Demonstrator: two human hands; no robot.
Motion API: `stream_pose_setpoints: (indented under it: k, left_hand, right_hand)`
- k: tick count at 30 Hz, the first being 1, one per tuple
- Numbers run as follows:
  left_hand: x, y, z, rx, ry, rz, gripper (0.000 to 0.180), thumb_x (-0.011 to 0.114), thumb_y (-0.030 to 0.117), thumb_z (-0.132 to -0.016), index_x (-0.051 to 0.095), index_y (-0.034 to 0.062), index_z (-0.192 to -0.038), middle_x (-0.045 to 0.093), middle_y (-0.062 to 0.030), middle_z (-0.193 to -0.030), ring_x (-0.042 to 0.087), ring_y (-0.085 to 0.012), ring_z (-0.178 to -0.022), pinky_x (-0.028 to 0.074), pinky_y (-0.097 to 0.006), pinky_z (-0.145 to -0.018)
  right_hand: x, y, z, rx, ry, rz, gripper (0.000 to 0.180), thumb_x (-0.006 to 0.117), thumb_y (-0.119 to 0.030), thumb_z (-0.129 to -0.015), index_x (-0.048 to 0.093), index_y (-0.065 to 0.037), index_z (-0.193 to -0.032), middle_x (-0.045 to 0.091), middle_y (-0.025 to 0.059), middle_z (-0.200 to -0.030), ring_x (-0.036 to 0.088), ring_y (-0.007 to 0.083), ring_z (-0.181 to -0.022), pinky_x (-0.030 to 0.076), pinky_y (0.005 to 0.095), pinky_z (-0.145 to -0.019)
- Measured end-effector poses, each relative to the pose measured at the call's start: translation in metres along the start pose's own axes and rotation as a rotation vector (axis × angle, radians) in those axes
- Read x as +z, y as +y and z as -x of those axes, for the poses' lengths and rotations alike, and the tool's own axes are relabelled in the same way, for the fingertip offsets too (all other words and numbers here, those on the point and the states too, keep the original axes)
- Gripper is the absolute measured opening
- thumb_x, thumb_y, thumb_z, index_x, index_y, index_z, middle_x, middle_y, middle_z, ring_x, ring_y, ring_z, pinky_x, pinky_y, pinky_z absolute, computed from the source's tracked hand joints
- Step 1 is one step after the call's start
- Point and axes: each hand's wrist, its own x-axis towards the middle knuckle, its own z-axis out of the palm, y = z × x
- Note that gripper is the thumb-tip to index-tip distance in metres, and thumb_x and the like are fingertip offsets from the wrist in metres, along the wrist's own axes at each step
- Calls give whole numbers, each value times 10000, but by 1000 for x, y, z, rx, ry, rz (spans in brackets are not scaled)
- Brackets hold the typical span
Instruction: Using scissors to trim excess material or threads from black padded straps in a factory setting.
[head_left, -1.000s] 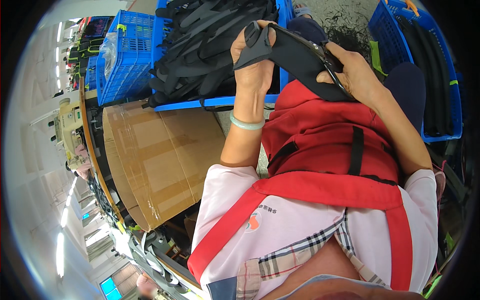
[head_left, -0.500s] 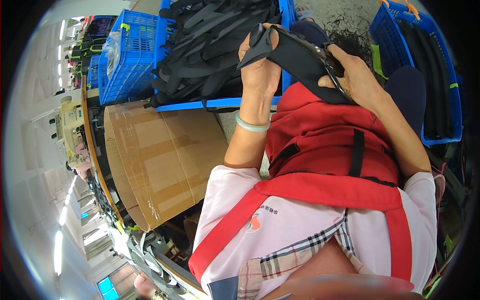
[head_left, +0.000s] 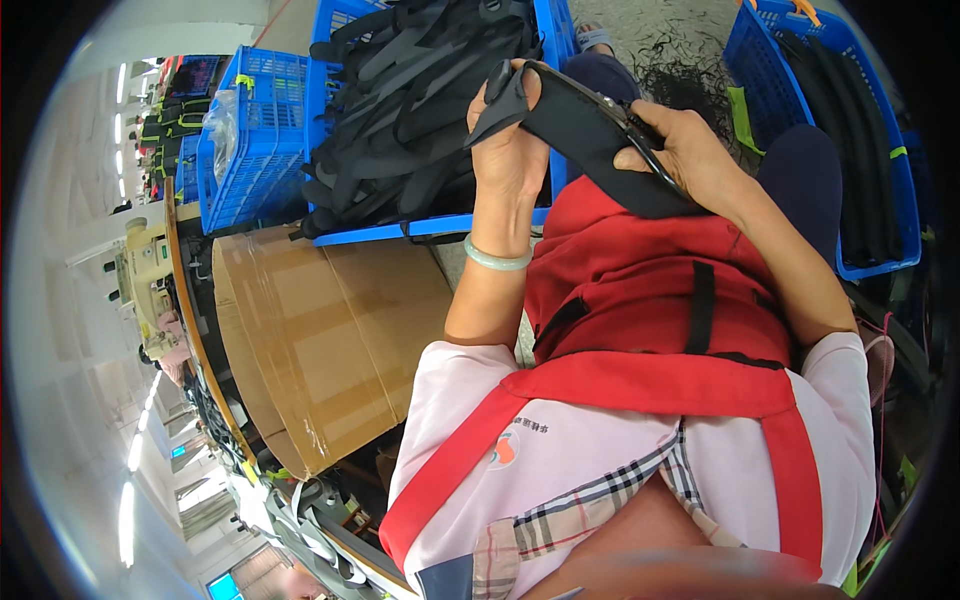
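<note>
A black fabric strip, padded-looking with a curved end, is stretched between my hands above my red apron. My left hand is closed round its far left end, and a pointed flap of it hangs over the fingers. In my right hand is a pair of dark-handled scissors, lying along the strip's upper edge. The thumb of that hand rests over the strip. Whether the blades are apart is hard to make out.
Beyond my left hand a blue crate is heaped with similar black strips. Another blue crate at the far right holds long black pieces. A cardboard sheet lies at the left, and dark scraps litter the floor.
The view has shifted slightly. Both hands keep their hold on the strip and the scissors, with only small movement along the strip's edge.
</note>
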Motion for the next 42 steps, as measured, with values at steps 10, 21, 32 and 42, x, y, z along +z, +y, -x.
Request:
stream_pose_setpoints:
  k: [10,21,32,42]
  left_hand:
    - [24,-15,-51,-14,-146,-171,466,636,121,-906,479,-1,-1327,598,-132,-1221,588,-240,-1108,486,-393,-946]
    - [30,-127,-23,-535,-220,-378,234,618,34,-910,628,-9,-1140,662,-88,-1013,638,-162,-872,511,-268,-785]
    - [-2,-113,-22,-486,-108,-583,219,628,26,-901,645,-10,-1116,673,-85,-978,646,-150,-842,523,-259,-748]
    - [-110,-19,-10,-301,523,-381,223,592,8,-916,600,-29,-1135,645,-112,-978,649,-189,-843,549,-297,-758]
  right_hand:
    - [-52,-2,-9,-259,272,329,345,769,-269,-793,546,-18,-874,440,97,-698,451,163,-651,406,328,-629]
    - [-351,163,119,-496,1405,-1112,108,700,-16,-817,611,8,-875,633,117,-792,614,203,-690,500,296,-610]
    - [-263,271,155,171,1562,-672,118,676,-74,-866,619,-15,-952,681,98,-848,587,142,-615,503,282,-535]
    - [-255,192,82,279,950,585,345,694,-223,-883,641,29,-1112,686,83,-975,635,171,-878,472,282,-811]
